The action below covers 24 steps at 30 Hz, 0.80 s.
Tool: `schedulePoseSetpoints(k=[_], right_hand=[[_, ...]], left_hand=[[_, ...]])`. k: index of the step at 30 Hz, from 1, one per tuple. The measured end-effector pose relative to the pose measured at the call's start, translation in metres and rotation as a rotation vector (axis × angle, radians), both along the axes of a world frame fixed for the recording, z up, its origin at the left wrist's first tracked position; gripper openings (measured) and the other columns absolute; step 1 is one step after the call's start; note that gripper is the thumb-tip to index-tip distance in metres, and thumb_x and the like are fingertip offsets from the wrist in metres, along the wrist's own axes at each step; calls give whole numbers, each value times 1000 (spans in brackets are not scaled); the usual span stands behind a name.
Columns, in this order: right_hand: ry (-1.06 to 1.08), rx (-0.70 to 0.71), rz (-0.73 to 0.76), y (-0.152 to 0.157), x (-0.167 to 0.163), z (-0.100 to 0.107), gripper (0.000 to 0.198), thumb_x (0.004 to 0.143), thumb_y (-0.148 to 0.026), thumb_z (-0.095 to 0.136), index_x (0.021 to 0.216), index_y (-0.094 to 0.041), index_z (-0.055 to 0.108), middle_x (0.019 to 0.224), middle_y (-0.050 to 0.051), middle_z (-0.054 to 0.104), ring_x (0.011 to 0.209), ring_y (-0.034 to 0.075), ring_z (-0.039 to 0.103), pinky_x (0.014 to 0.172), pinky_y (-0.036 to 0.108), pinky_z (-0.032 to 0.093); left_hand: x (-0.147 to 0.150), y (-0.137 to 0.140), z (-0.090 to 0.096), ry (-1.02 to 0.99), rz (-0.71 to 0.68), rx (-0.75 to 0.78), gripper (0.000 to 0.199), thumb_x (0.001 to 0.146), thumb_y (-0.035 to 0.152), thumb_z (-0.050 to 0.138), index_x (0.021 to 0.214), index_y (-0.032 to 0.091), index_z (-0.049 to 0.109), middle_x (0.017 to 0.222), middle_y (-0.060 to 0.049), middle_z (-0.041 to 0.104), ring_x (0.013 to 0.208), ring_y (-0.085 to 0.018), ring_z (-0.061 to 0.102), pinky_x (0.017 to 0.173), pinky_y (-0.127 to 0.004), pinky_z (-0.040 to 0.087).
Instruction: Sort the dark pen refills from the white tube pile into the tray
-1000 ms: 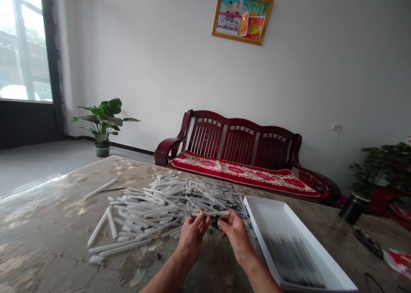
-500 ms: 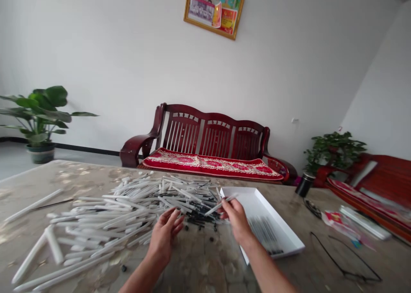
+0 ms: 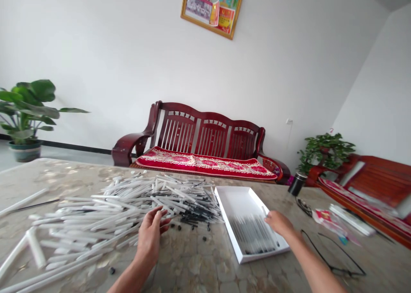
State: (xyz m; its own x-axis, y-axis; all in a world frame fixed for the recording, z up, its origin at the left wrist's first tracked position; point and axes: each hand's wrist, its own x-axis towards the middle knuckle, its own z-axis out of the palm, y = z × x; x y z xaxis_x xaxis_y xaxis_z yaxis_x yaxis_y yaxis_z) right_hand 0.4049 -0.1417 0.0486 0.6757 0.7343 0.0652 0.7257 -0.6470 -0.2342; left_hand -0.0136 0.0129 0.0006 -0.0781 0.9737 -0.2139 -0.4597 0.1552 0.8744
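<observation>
White tube (image 3: 263, 209), pinched in the right hand (image 3: 280, 224), is at the 3 o'clock side of the shallow box (image 3: 236, 201); the left hand (image 3: 150, 229), fingers loosely parted, has the heap of tubes (image 3: 122, 203) at its 11 o'clock.

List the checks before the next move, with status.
1. White box on the table, open side up: ok.
2. Pens in the box side by side: ok, roughly one row; exact count cannot tell, too blurred.
3. Right hand at the box's right wall, pinching a slim pen: ok.
4. Left hand free of any part: cannot tell; it is at the edge of the pile of white tubes, fingers curled.
5. Loose bits off the tabletop: not ok; a black cap lies beside the left forearm.
</observation>
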Motion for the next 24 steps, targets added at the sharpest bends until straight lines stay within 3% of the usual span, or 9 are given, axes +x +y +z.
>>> schedulePoseSetpoints(k=[6, 15, 21, 24], right_hand=[[-85, -154, 25, -5, 4, -21, 16, 81, -26, 59, 76, -17, 71, 86, 12, 75, 84, 23, 68, 64, 26, 36], [-122, -188, 49, -6, 4, -27, 23, 84, -22, 55, 99, -18, 72, 100, 10, 76, 96, 21, 70, 70, 24, 41], [-166, -225, 85, -5, -7, -19, 28, 87, -17, 47, 99, -15, 72, 99, 16, 75, 94, 29, 71, 69, 31, 44], [-301, -150, 146, 10, -38, -5, 33, 91, -18, 40, 107, -19, 69, 111, 14, 71, 95, 29, 70, 70, 33, 46]], left_hand=[[-3, 3, 1, 14, 25, 14, 46, 60, 43, 67, 99, 18, 62, 93, -6, 69, 64, -16, 64, 54, -27, 47], [-7, 7, 1, -9, 81, 18, 40, 63, 41, 63, 97, 20, 63, 91, -4, 68, 62, -15, 63, 53, -26, 46], [-10, 6, 4, -7, 178, 104, 39, 70, 52, 60, 92, 19, 62, 84, -5, 65, 55, -13, 56, 48, -25, 42], [-10, 7, 5, 10, 203, 134, 36, 73, 54, 57, 83, 20, 60, 68, 2, 55, 46, -10, 43, 42, -23, 33]])
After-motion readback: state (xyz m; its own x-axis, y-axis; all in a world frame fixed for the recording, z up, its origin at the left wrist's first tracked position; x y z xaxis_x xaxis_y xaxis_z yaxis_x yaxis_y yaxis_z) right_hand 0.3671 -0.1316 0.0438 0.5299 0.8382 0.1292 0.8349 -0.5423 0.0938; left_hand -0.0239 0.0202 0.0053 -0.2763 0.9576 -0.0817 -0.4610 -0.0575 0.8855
